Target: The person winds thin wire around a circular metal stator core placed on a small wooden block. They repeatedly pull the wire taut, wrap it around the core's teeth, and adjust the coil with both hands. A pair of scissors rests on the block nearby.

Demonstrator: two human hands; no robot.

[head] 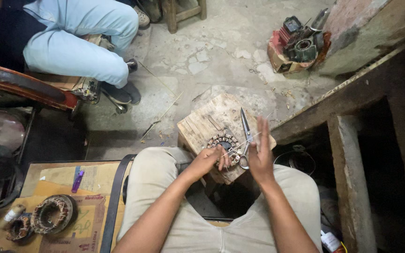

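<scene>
Head view, the only one: hands meet just below the middle of the frame, over a wooden block (212, 122) that stands on the concrete floor between the person's knees. On the block lies a round motor winding (224, 143), a ring of copper coils laced with light thread. The left hand (210, 160) is closed over the near edge of the ring, fingers curled, pinning it down and seemingly pinching the thread. The right hand (260, 151) stands open, fingers straight and pointing up, grasping nothing firmly; a thin light thread (241, 144) runs taut from the ring toward it. Scissors (245, 136) lie on the block between the hands, blades pointing up the frame, untouched.

Judging by the ring, most coils already look bound, and the lacing seems well along, though the near side is hidden under the left hand, so how much is left cannot be told.

At lower left, two more wound rings (51, 214) rest on cardboard (87, 220). Another person in light trousers (78, 40) sits at upper left, and a box of motor parts (297, 44) lies at upper right.
</scene>
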